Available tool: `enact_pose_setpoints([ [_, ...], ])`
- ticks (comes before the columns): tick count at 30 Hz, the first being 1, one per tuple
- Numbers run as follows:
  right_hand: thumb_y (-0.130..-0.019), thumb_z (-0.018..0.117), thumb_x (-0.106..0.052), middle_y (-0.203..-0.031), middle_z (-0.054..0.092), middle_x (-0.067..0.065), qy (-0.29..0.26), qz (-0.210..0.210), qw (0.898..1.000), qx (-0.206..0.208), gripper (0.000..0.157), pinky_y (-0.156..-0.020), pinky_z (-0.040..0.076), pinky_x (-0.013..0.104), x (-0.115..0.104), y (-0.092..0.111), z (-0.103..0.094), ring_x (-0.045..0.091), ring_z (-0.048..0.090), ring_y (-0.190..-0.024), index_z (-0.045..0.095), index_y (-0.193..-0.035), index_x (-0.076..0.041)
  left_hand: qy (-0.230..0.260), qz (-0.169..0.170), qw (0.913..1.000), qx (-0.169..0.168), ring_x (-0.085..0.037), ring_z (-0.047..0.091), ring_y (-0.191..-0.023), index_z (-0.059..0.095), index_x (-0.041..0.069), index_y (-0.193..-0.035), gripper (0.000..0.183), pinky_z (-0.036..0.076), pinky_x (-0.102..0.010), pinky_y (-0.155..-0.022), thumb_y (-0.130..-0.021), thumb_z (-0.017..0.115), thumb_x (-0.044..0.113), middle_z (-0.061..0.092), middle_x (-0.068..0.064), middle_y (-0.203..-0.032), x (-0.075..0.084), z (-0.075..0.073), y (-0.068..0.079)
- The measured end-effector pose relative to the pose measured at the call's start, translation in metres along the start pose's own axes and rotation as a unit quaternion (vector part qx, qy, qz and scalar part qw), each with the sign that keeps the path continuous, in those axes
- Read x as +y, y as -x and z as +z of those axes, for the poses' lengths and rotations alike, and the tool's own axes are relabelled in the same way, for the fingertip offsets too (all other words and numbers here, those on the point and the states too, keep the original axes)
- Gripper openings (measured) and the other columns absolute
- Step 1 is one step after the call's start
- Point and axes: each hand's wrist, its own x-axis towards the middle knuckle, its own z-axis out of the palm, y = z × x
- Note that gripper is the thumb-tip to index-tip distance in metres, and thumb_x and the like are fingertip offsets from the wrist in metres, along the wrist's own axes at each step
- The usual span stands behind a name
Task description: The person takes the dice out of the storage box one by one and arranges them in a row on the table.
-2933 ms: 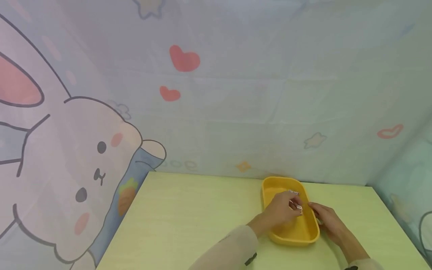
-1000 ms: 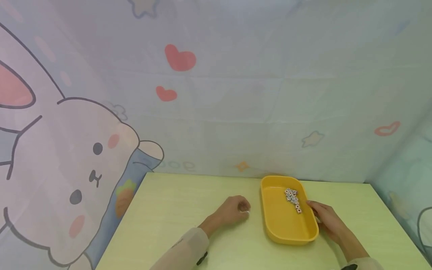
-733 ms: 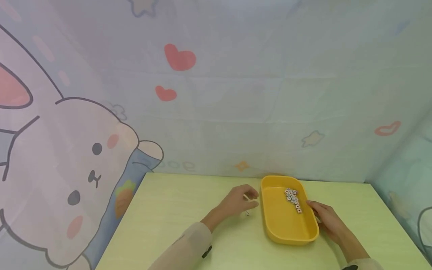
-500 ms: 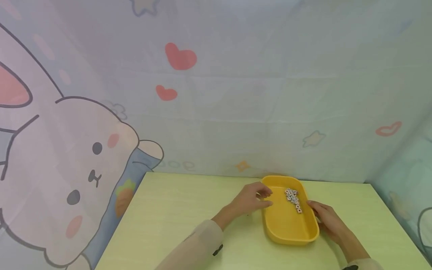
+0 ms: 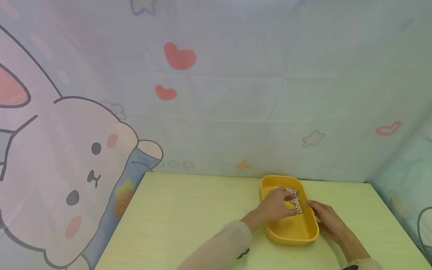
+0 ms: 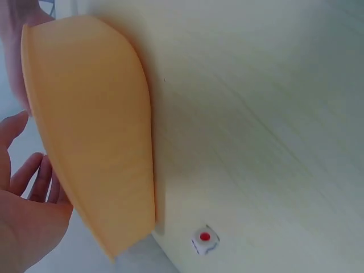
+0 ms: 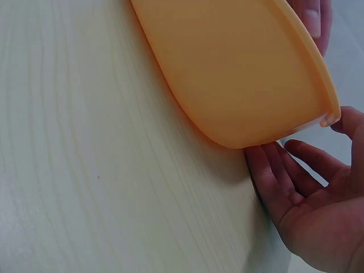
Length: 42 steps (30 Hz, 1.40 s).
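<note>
A yellow plastic tray (image 5: pixel 293 240) stands on the table, with several small white dice (image 5: pixel 294 200) gathered along its right side. My left hand (image 5: pixel 275 205) reaches over the left rim into the tray, thumb and fingers parted around the dice and partly covering them. My right hand (image 5: pixel 327 219) holds the tray's right side, thumb at the rim; in the right wrist view its fingers (image 7: pixel 278 176) lie against the outer wall. Left of the tray, a single white die (image 6: pixel 205 239) with a red dot rests on the table, mostly hidden by my left wrist in the head view.
The light wooden table (image 5: pixel 189 210) extends left and in front of the tray. Behind it hangs a pale cloth (image 5: pixel 222 123) printed with a rabbit and hearts, close to the tray's far end. A dark cable (image 5: pixel 420 232) hangs at the far right.
My left hand came out of the tray with a die, let it go on the table to the left, then moved back right over the dice. My right hand stayed at the rim.
</note>
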Motion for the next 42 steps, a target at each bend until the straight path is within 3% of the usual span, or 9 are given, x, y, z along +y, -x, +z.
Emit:
enact_pose_setpoints([
  [5,-0.113,0.047,-0.047,-0.152,0.052,0.022,0.0,0.001,1.0,-0.004,0.071,-0.096,0.059,0.046,0.001,0.0,-0.001,0.003,0.061,-0.111,0.04,-0.155,0.011,-0.015,-0.032,0.9992,-0.019,-0.003,0.063,-0.109,0.072,0.016,-0.133,0.052,0.047,-0.011,-0.093,-0.091,0.084,0.044,0.065,0.01,-0.121,0.006,0.018,-0.009],
  [11,-0.112,0.048,-0.049,-0.154,0.051,0.02,0.001,0.006,1.0,-0.001,0.073,-0.098,0.059,0.046,-0.001,0.001,-0.004,0.0,0.059,-0.113,0.042,-0.155,0.01,-0.069,-0.062,0.9945,-0.048,0.001,0.058,-0.105,0.07,0.02,-0.129,0.052,0.047,-0.012,-0.093,-0.089,0.084,0.049,0.063,0.014,-0.116,0.019,0.034,-0.013],
  [21,-0.112,0.048,-0.049,-0.159,0.044,0.024,0.004,0.003,1.0,-0.001,0.074,-0.099,0.058,0.045,-0.005,-0.004,-0.002,0.006,0.058,-0.121,0.04,-0.156,0.011,-0.054,-0.102,0.9931,-0.02,-0.001,0.058,-0.103,0.077,0.019,-0.118,0.031,0.046,-0.014,-0.094,-0.093,0.082,0.037,0.065,0.013,-0.111,0.016,0.042,-0.021],
  [29,-0.113,0.046,-0.047,-0.161,0.041,0.028,0.003,0.005,1.0,0.001,0.073,-0.099,0.058,0.047,-0.003,-0.003,-0.001,0.016,0.056,-0.129,0.038,-0.156,0.011,-0.032,-0.114,0.9928,-0.017,-0.002,0.054,-0.094,0.077,0.024,-0.107,0.021,0.047,-0.016,-0.085,-0.091,0.083,0.034,0.061,0.015,-0.096,0.01,0.055,-0.024],
  [38,-0.111,0.049,-0.05,-0.161,0.04,0.027,-0.005,0.009,1.0,0.007,0.075,-0.101,0.057,0.049,0.0,-0.002,-0.001,0.027,0.05,-0.138,0.041,-0.155,0.011,-0.087,-0.12,0.9888,-0.015,-0.006,0.054,-0.097,0.076,0.03,-0.099,0.011,0.047,-0.022,-0.085,-0.091,0.082,0.036,0.058,0.017,-0.093,0.013,0.067,-0.027],
  [42,-0.112,0.049,-0.049,-0.158,0.046,0.025,-0.007,0.009,1.0,0.01,0.074,-0.1,0.057,0.048,0.003,-0.002,0.0,0.021,0.055,-0.13,0.043,-0.154,0.011,-0.082,-0.126,0.9886,-0.006,-0.004,0.053,-0.088,0.076,0.032,-0.094,0.009,0.046,-0.021,-0.08,-0.091,0.084,0.034,0.057,0.018,-0.087,0.015,0.07,-0.027],
])
